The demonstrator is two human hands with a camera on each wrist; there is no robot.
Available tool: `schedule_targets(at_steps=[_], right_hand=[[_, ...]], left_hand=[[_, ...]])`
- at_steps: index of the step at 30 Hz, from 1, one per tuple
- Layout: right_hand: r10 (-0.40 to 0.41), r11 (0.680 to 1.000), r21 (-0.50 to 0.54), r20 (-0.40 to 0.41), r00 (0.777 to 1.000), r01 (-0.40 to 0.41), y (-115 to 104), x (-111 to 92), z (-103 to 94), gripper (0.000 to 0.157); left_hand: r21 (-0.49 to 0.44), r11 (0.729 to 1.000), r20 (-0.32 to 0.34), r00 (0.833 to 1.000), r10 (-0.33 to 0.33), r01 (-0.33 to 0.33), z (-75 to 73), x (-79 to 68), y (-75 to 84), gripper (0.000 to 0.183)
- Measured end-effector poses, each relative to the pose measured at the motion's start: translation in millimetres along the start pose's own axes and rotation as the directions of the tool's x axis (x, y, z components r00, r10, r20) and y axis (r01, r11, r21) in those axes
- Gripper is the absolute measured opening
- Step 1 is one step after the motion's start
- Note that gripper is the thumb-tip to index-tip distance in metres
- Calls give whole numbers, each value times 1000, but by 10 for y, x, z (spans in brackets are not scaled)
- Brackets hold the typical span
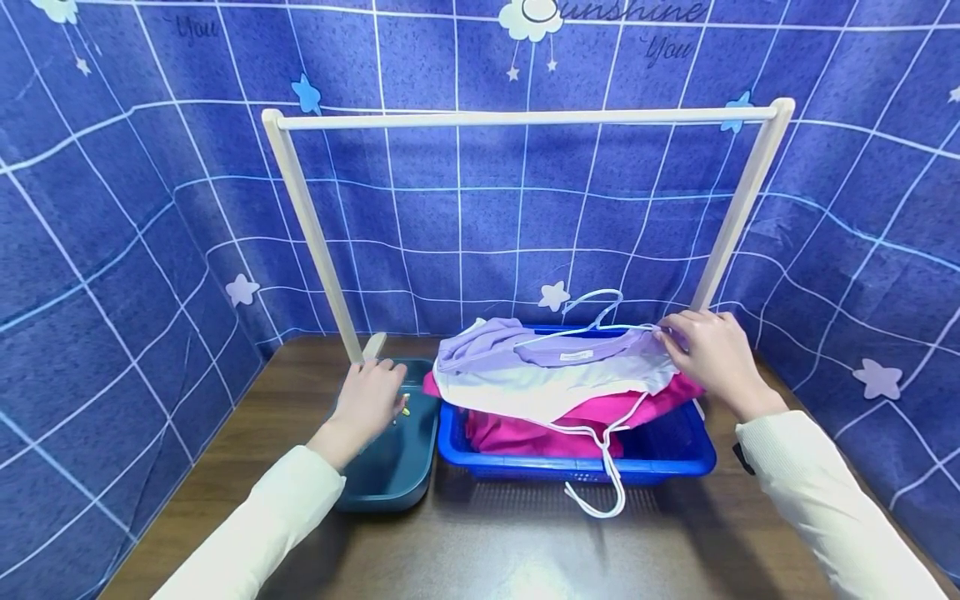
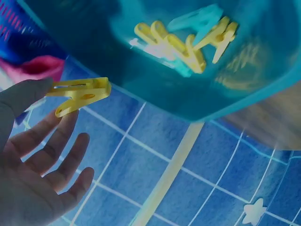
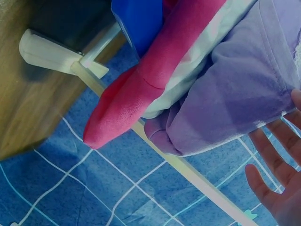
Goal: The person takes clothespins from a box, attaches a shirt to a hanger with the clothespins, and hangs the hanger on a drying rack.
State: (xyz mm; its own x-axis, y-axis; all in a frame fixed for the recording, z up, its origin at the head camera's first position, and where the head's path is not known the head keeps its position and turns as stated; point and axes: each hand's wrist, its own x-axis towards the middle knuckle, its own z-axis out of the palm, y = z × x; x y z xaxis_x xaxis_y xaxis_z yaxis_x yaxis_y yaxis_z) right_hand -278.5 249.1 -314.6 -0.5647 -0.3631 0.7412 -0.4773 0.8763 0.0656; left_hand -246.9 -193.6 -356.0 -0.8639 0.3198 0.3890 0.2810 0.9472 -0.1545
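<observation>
Between thumb and fingertips, my left hand [image 1: 367, 396] pinches a yellow clothespin [image 2: 82, 92] above the teal bin [image 2: 197, 106]. More yellow and teal clothespins [image 2: 186, 52] lie inside that bin. My right hand [image 1: 708, 354] pinches the shoulder of a purple and white shirt [image 1: 480, 367], next to one arm of a light blue hanger [image 1: 600, 312] at its neckline. The shirt lies over a pink garment [image 1: 517, 433] on the blue basket [image 1: 480, 462]. A white hanger [image 1: 611, 467] hangs its hook over the basket's front rim.
A pale drying rack [image 1: 525, 119] spans above the basket, its posts standing behind the bin and at the right. A blue gridded curtain [image 1: 487, 225] closes off the back and sides. The brown table [image 1: 510, 533] extends in front.
</observation>
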Motion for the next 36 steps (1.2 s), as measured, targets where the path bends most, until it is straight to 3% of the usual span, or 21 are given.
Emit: schedule_targets(at_steps=[12, 18, 29, 36], right_hand=[[7, 1000, -7, 5, 1000, -7, 3, 41, 14, 14], [6, 1000, -12, 5, 1000, -6, 14, 71, 24, 14], [32, 999, -23, 26, 999, -31, 46, 81, 77, 15], [48, 999, -24, 52, 998, -47, 49, 81, 93, 16]], left_hand=[[-131, 991, -149, 988, -41, 21, -357, 194, 36, 30], [-197, 980, -209, 976, -61, 19, -438, 304, 105, 31], [-379, 925, -264, 959, -100, -8, -552, 432, 315, 33], [-454, 888, -344, 934, -101, -71, -559, 481, 455, 31]])
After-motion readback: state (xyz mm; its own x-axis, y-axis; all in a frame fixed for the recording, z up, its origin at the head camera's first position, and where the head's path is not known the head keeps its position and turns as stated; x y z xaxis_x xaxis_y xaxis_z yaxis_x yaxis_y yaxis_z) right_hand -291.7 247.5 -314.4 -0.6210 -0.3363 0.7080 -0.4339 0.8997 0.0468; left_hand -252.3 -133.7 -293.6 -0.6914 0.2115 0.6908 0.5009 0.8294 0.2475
